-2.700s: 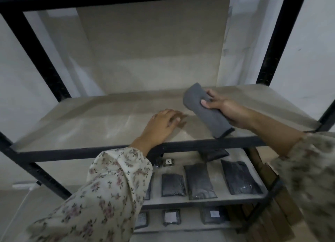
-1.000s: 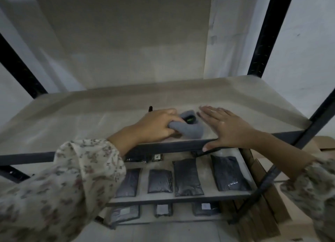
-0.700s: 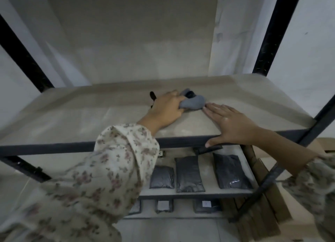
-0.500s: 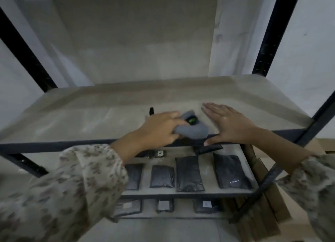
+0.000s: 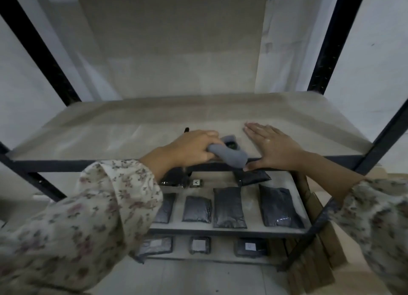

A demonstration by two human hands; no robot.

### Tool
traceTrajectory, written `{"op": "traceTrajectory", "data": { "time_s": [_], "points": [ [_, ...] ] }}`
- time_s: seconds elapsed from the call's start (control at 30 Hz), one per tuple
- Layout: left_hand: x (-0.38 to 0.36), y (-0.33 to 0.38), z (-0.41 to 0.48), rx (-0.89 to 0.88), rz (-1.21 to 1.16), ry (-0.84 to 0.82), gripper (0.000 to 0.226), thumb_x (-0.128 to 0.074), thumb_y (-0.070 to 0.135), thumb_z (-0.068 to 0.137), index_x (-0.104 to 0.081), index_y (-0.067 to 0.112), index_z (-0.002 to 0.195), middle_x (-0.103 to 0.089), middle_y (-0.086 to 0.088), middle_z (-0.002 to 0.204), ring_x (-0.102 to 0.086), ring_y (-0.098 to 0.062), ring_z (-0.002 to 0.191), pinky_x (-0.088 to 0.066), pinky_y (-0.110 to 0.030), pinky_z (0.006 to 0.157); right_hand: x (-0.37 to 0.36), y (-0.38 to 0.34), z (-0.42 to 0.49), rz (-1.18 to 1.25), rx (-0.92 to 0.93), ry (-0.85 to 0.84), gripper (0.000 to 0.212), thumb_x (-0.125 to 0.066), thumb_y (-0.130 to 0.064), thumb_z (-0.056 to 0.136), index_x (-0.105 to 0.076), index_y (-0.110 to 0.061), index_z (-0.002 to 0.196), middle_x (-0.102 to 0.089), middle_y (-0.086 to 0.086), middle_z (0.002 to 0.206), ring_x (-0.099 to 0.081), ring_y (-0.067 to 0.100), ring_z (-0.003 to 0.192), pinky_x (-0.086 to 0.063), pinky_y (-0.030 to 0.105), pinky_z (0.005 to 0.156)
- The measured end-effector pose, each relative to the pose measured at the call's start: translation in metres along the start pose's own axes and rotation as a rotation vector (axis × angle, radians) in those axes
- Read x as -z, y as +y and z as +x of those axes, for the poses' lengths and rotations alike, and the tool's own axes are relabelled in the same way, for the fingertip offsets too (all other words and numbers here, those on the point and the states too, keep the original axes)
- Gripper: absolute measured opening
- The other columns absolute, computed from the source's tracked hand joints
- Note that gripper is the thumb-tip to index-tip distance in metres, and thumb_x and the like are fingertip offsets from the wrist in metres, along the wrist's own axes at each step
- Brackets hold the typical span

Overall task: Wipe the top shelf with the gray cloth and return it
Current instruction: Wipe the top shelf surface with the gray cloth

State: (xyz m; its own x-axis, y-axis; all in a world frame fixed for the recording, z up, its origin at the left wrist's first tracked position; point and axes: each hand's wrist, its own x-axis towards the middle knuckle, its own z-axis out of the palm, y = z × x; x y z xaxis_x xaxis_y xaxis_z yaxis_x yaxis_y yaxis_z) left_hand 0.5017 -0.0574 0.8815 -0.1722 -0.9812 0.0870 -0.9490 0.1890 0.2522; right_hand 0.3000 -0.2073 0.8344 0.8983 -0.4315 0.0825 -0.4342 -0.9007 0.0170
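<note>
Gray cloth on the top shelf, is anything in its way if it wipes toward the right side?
Yes. The right hand lies flat on the top shelf just right of the gray cloth, which the left hand grips. Nothing else visible stands on that side.

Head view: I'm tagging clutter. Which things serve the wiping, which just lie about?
Job: crumpled gray cloth in the left hand; beige top shelf board; right hand flat on it.
Lying about: dark flat packets on lower shelves; brown cardboard boxes.

On top shelf [image 5: 110,138], gray cloth [image 5: 231,158]
</note>
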Motion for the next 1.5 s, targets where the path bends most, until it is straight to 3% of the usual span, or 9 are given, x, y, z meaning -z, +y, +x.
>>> {"op": "traceTrajectory", "data": {
  "time_s": [0.1,0.3,0.6,0.8,0.93,1.07,1.23,1.4,1.5],
  "points": [
    [0.015,-0.009,0.002,-0.070,0.037,0.027,0.033,-0.053,0.022,0.082,-0.064,0.023,0.113,-0.054,0.004,0.092,-0.043,-0.003,0.083,-0.029,-0.019,0.069,0.000,0.001,0.002,-0.007,0.014,0.005,0.124,-0.021,-0.095,0.054,-0.003,-0.016,0.147,-0.005,0.004,0.159,-0.007,0.017,0.145,-0.004,0.032,0.114],
    [-0.002,-0.022,0.037,0.312,0.093,0.229,0.034,-0.053,0.031,0.090,-0.058,0.019,0.122,-0.056,-0.008,0.106,-0.053,-0.026,0.099,-0.036,-0.031,0.072,-0.002,0.004,0.003,-0.019,0.027,0.001,0.122,-0.023,-0.094,0.056,-0.001,-0.016,0.147,-0.004,0.004,0.159,-0.006,0.017,0.145,-0.002,0.032,0.114],
    [-0.003,0.019,-0.006,0.054,-0.093,-0.050,0.021,-0.062,0.024,0.082,-0.069,0.019,0.101,-0.055,0.010,0.085,-0.053,-0.010,0.081,-0.039,-0.023,0.070,0.005,0.002,0.000,0.062,0.054,-0.024,0.105,-0.042,-0.079,0.069,-0.007,-0.019,0.148,-0.004,0.001,0.159,-0.005,0.014,0.145,-0.004,0.036,0.116],
    [-0.012,0.029,0.003,0.243,-0.789,0.365,0.004,-0.050,0.022,0.094,-0.053,0.020,0.092,-0.059,0.002,0.087,-0.057,-0.012,0.082,-0.045,-0.028,0.077,0.034,-0.017,0.003,0.954,0.071,-0.050,0.056,-0.059,-0.058,0.074,-0.053,-0.025,0.119,-0.060,-0.003,0.122,-0.055,0.015,0.114,-0.047,0.029,0.096],
    [-0.015,0.031,0.028,0.312,-1.419,0.521,0.039,-0.032,0.035,0.098,-0.055,0.009,0.116,-0.063,-0.009,0.108,-0.064,-0.014,0.092,-0.052,-0.027,0.085,0.044,-0.048,0.023,1.707,-0.080,0.081,0.058,-0.057,-0.046,0.079,-0.051,-0.011,0.125,-0.056,0.011,0.108,-0.052,0.027,0.100,-0.042,0.032,0.094],
    [-0.017,0.028,0.048,0.693,-1.218,0.639,0.042,-0.034,0.048,0.095,-0.045,0.012,0.114,-0.046,-0.019,0.125,-0.048,-0.030,0.117,-0.040,-0.038,0.101,0.053,-0.076,0.038,1.866,-0.174,-0.017,0.061,-0.060,-0.062,0.070,-0.065,-0.013,0.107,-0.072,0.009,0.096,-0.069,0.023,0.090,-0.057,0.037,0.079],
    [-0.013,-0.020,0.030,0.598,-0.485,0.583,0.049,-0.059,0.041,0.083,-0.040,0.020,0.124,-0.035,-0.011,0.128,-0.032,-0.027,0.121,-0.026,-0.032,0.092,0.065,-0.074,0.049,1.469,-0.531,0.163,0.056,-0.053,-0.054,0.084,-0.056,-0.009,0.116,-0.066,0.005,0.088,-0.065,0.015,0.067,-0.051,0.024,0.055],
    [-0.018,-0.070,0.005,0.444,-0.002,0.349,0.041,-0.046,0.038,0.088,-0.041,0.025,0.127,-0.037,-0.005,0.127,-0.032,-0.024,0.122,-0.028,-0.037,0.098,0.050,-0.062,0.044,0.210,-0.768,0.168,0.047,-0.038,-0.026,0.096,-0.028,-0.007,0.137,-0.037,0.026,0.134,-0.044,0.041,0.115,-0.040,0.048,0.090],
    [-0.025,-0.091,-0.003,0.429,0.041,0.291,0.042,-0.040,0.044,0.091,-0.041,0.025,0.128,-0.038,-0.005,0.128,-0.034,-0.022,0.123,-0.027,-0.038,0.101,0.037,-0.093,0.055,0.015,-0.885,0.030,0.050,-0.036,-0.018,0.094,-0.022,-0.003,0.140,-0.022,0.028,0.144,-0.037,0.044,0.123,-0.041,0.047,0.093]
  ]
}}
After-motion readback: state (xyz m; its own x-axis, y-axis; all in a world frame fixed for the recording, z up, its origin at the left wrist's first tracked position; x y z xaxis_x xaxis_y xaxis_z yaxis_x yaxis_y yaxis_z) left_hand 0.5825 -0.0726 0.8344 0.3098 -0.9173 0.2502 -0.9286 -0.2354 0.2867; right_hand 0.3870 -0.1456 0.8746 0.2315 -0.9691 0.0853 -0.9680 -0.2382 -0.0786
